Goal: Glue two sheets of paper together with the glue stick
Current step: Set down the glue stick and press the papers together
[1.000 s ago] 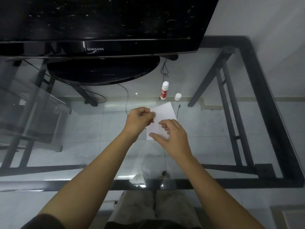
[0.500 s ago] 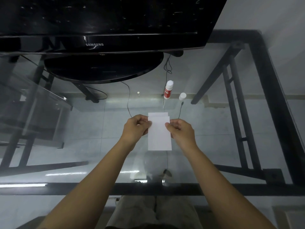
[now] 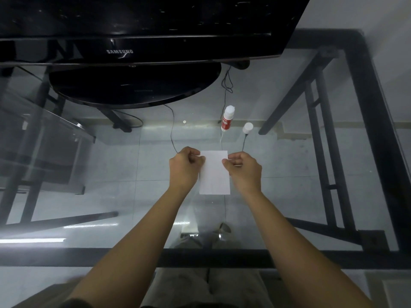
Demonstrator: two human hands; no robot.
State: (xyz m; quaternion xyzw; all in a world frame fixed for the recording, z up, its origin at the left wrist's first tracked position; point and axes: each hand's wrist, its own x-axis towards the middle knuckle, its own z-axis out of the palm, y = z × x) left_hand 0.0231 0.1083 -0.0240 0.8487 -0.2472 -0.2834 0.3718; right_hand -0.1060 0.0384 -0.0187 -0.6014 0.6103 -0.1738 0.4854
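A small white paper (image 3: 214, 174) is held over the glass table, long side pointing away from me. My left hand (image 3: 184, 166) pinches its upper left edge and my right hand (image 3: 243, 168) pinches its upper right edge. Only one sheet face shows; whether a second sheet lies exactly behind it I cannot tell. The glue stick (image 3: 227, 117), white with a red label, stands uncapped on the table just beyond the paper. Its white cap (image 3: 247, 127) stands to the right of it.
A black monitor (image 3: 138, 25) on a round black base (image 3: 133, 85) stands at the far side of the glass table (image 3: 289, 174). A thin cable (image 3: 172, 127) runs from it toward my left hand. The table's black frame (image 3: 378, 130) borders the right and near sides.
The paper turned from tilted to straight, with both hands moving to its upper edges. The offset top edge of a second sheet seen half a second ago no longer shows.
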